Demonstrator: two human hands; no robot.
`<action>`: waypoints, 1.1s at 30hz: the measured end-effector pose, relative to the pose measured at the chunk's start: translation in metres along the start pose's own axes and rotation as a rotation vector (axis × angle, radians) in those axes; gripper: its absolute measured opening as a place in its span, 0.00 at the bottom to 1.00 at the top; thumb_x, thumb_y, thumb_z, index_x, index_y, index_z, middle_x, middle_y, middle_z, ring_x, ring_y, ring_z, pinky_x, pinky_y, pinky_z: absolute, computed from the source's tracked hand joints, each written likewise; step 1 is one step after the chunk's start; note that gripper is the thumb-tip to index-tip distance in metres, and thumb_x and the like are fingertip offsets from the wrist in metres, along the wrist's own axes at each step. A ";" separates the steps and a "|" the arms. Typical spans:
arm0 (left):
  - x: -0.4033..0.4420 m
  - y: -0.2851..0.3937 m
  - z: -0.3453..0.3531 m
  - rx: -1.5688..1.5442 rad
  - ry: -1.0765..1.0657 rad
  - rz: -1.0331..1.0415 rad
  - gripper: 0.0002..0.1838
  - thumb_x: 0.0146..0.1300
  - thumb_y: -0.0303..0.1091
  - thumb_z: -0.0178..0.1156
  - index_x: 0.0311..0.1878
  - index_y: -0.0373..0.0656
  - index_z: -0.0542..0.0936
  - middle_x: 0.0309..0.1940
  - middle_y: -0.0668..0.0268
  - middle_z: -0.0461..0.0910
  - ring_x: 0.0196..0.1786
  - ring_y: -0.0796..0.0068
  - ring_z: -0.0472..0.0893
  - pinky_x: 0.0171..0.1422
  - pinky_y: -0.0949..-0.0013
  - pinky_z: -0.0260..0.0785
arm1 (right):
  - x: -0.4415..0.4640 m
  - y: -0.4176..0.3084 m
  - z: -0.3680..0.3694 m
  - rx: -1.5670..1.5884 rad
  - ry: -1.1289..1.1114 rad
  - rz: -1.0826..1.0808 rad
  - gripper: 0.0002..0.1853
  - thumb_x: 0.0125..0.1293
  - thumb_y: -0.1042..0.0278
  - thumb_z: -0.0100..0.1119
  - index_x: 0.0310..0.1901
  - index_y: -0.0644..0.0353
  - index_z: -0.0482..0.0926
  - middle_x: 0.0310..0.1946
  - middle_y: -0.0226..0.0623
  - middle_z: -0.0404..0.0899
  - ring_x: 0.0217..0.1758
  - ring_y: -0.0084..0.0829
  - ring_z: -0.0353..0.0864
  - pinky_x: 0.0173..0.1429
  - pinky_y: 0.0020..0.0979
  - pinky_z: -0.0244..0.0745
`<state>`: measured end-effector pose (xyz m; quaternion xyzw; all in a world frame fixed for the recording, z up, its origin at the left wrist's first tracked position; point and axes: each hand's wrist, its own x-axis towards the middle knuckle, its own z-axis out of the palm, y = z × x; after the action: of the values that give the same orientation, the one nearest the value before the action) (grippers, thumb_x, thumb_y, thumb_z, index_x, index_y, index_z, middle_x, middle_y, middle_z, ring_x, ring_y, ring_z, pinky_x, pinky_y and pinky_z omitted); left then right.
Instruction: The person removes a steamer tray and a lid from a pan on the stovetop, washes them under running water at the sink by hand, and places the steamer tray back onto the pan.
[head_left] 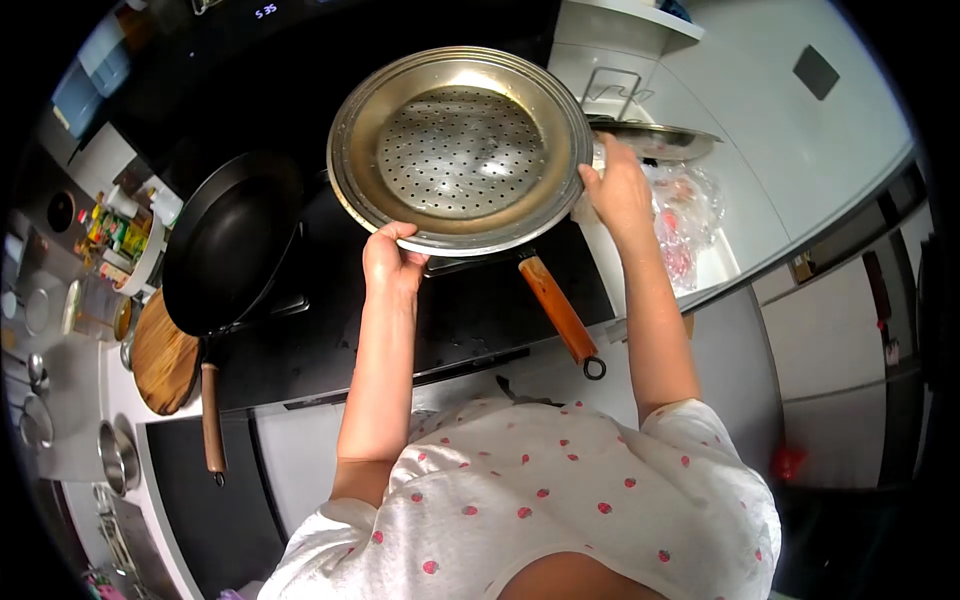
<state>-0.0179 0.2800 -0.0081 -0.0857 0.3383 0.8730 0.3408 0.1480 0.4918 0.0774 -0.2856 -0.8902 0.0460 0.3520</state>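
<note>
Both my hands grip the rim of a round metal steamer tray [460, 150] with a perforated bottom. My left hand [392, 262] is closed on its near left edge, thumb over the rim. On the right edge, my right hand [620, 190] is closed with the thumb on the rim and the fingers behind it. Beneath the tray, a wooden pan handle [560, 312] with a metal ring sticks out towards me; the tray hides the pan itself. A black wok [235, 240] with a brown handle rests on the stove to the left.
The black stovetop [440, 325] lies below the tray. A lid [660, 140] leans on a wire rack [612, 88] at the right, above clear plastic bags [685, 220]. A wooden board [165, 355], bottles [120, 235] and a metal bowl [117, 457] are at the left.
</note>
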 end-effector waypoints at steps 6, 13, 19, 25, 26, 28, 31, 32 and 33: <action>0.007 0.002 0.006 -0.008 0.041 -0.007 0.09 0.47 0.19 0.47 0.35 0.34 0.68 0.30 0.59 0.71 0.30 0.62 0.74 0.34 0.62 0.70 | 0.017 0.039 0.047 0.778 -0.202 0.545 0.23 0.54 0.66 0.60 0.51 0.68 0.70 0.25 0.35 0.79 0.24 0.24 0.76 0.27 0.23 0.69; 0.016 0.011 0.001 0.094 -0.106 -0.019 0.12 0.49 0.19 0.49 0.39 0.33 0.70 0.32 0.60 0.74 0.32 0.66 0.76 0.39 0.66 0.71 | 0.015 0.045 0.069 1.159 -0.215 0.624 0.06 0.59 0.74 0.53 0.39 0.62 0.74 0.25 0.28 0.77 0.22 0.18 0.72 0.25 0.18 0.66; 0.020 0.023 0.019 0.389 -0.009 0.373 0.18 0.55 0.25 0.51 0.51 0.39 0.69 0.38 0.65 0.75 0.37 0.75 0.75 0.43 0.70 0.70 | 0.020 0.045 0.078 1.171 -0.171 0.681 0.05 0.58 0.76 0.52 0.36 0.63 0.75 0.24 0.28 0.76 0.21 0.17 0.70 0.23 0.18 0.60; 0.038 0.035 0.013 0.428 -0.082 0.325 0.17 0.59 0.25 0.45 0.52 0.40 0.71 0.34 0.69 0.77 0.35 0.80 0.76 0.44 0.72 0.67 | 0.025 0.052 0.079 1.113 -0.172 0.686 0.04 0.58 0.76 0.52 0.33 0.65 0.75 0.22 0.30 0.75 0.19 0.19 0.70 0.21 0.19 0.63; 0.040 0.035 0.014 0.428 -0.096 0.340 0.16 0.59 0.25 0.45 0.51 0.40 0.72 0.34 0.69 0.77 0.34 0.80 0.75 0.44 0.72 0.67 | 0.024 0.055 0.080 1.115 -0.191 0.675 0.03 0.58 0.76 0.52 0.32 0.65 0.75 0.22 0.31 0.75 0.18 0.19 0.70 0.22 0.20 0.65; 0.043 0.036 0.012 0.436 -0.078 0.333 0.15 0.59 0.25 0.46 0.49 0.40 0.73 0.33 0.70 0.77 0.33 0.80 0.75 0.44 0.73 0.66 | 0.024 0.053 0.080 1.128 -0.212 0.697 0.03 0.58 0.76 0.52 0.31 0.66 0.74 0.22 0.32 0.75 0.18 0.20 0.71 0.23 0.20 0.67; 0.040 0.035 0.014 0.433 -0.036 0.338 0.14 0.57 0.25 0.50 0.48 0.40 0.73 0.24 0.76 0.72 0.26 0.88 0.69 0.33 0.81 0.67 | 0.021 0.051 0.084 1.142 -0.230 0.697 0.04 0.58 0.75 0.53 0.31 0.67 0.74 0.22 0.33 0.76 0.19 0.22 0.72 0.25 0.22 0.72; 0.041 0.035 0.013 0.434 -0.034 0.333 0.14 0.57 0.25 0.50 0.48 0.40 0.73 0.24 0.76 0.72 0.26 0.88 0.69 0.33 0.81 0.67 | 0.021 0.043 0.081 1.156 -0.199 0.723 0.04 0.58 0.73 0.54 0.27 0.62 0.73 0.20 0.29 0.74 0.17 0.19 0.69 0.22 0.18 0.67; 0.043 0.035 0.011 0.437 -0.036 0.339 0.15 0.57 0.25 0.50 0.48 0.41 0.73 0.25 0.75 0.73 0.26 0.88 0.69 0.33 0.81 0.68 | 0.021 0.038 0.079 1.170 -0.167 0.747 0.07 0.58 0.72 0.55 0.24 0.58 0.71 0.18 0.26 0.72 0.15 0.15 0.66 0.19 0.14 0.62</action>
<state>-0.0729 0.2913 0.0024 0.0631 0.5222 0.8251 0.2061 0.1022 0.5440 0.0200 -0.3315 -0.5854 0.6576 0.3390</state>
